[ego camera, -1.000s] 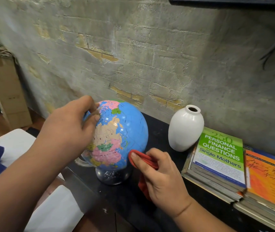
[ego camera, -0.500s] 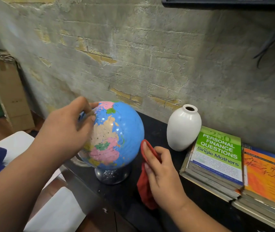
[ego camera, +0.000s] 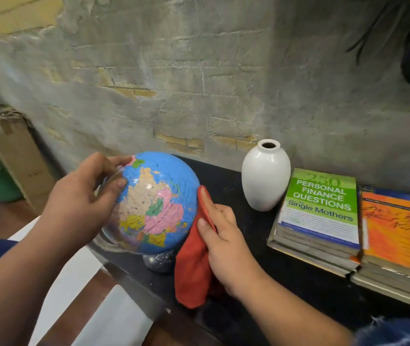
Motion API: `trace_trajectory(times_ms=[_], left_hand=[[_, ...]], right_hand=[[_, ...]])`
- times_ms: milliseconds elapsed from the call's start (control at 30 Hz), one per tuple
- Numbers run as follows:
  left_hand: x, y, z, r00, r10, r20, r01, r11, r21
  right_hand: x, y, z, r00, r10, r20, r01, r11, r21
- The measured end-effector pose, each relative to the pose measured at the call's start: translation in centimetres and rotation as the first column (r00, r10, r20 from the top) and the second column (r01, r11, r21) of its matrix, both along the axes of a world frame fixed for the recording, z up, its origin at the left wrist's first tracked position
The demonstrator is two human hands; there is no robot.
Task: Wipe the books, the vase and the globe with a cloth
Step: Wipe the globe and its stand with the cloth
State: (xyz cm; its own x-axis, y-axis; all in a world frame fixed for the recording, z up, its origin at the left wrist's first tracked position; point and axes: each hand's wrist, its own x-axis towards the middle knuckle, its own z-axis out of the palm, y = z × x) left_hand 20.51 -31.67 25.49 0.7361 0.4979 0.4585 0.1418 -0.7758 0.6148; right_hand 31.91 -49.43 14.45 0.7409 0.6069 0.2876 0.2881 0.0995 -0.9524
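Left hand (ego camera: pixel 79 208) fingers curled on glossy plastic globe (ego camera: pixel 157 203); right hand (ego camera: pixel 226 245) fingers clamped on soft red cloth (ego camera: pixel 194 268) — pressed, apparently, against the sphere's right side.

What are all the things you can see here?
globe: one, blue with coloured countries, left on the black shelf
cloth: one, red, pressed to the globe's right side
vase: one, white, upright, right of the globe
books: two stacks, green-topped and orange-topped, far right
cardboard box: one, brown, far left
left hand: one, gripping the globe
right hand: one, holding the cloth
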Motion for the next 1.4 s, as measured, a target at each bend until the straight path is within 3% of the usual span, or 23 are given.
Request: trace_trajectory(times_ms=[133, 233, 300, 433, 500, 633, 700, 800, 867, 1067, 1233, 1400], left_hand=[[-0.1, 0.4, -0.2, 1.0, -0.019, 0.012, 0.02, 0.998, -0.061], [-0.3, 0.6, -0.3, 1.0, -0.003, -0.005, 0.002, 0.999, -0.043], [-0.3, 0.9, -0.4, 1.0, 0.01, -0.011, -0.01, 0.999, -0.046], [-0.2, 1.8, -0.1, 0.999, 0.019, -0.032, -0.019, 1.0, 0.004], [-0.1, 2.0, -0.1, 1.0, -0.01, -0.027, 0.01, 1.0, 0.022], [-0.1, 2.1, -0.1, 0.991, -0.128, 0.025, 0.129, 0.99, -0.046], [-0.1, 2.5, -0.2, 0.983, -0.184, 0.011, 0.184, 0.982, -0.039], [-0.1, 2.8, -0.2, 0.971, -0.238, 0.019, 0.239, 0.971, -0.008], [-0.3, 2.8, -0.2, 0.968, -0.251, 0.013, 0.25, 0.967, 0.041], [-0.5, 2.8, 0.3, 0.973, -0.224, -0.05, 0.23, 0.943, 0.242], [-0.7, 2.4, 0.8, 0.981, -0.183, -0.064, 0.194, 0.929, 0.314], [-0.7, 3.0, 1.2, 0.977, -0.178, -0.116, 0.207, 0.924, 0.321]], right_hand=[[-0.2, 0.1, -1.2, 1.0, -0.025, 0.0, 0.025, 1.0, 0.004], [-0.7, 0.5, -2.7, 0.987, -0.055, -0.153, 0.045, 0.997, -0.067], [-1.5, 1.0, -2.3, 0.981, -0.083, -0.176, 0.082, 0.997, -0.01], [-3.1, 1.9, 0.4, 0.978, -0.195, 0.074, 0.181, 0.97, 0.165], [-3.0, 2.1, 0.5, 0.966, -0.241, 0.096, 0.221, 0.959, 0.18], [-2.1, 2.6, 0.0, 0.937, -0.274, -0.215, 0.296, 0.952, 0.078], [-2.2, 2.8, 0.4, 0.921, -0.286, -0.263, 0.313, 0.948, 0.065], [-3.6, 3.0, 2.4, 0.936, -0.348, 0.047, 0.343, 0.935, 0.092], [-3.7, 3.1, 2.8, 0.898, -0.371, 0.237, 0.368, 0.928, 0.059], [-3.4, 2.4, 3.2, 0.826, -0.486, 0.284, 0.541, 0.825, -0.163], [-5.9, 3.6, 5.6, 0.779, -0.306, 0.548, 0.49, 0.842, -0.227], [-4.4, 2.7, 4.8, 0.797, -0.456, 0.396, 0.572, 0.781, -0.25]])
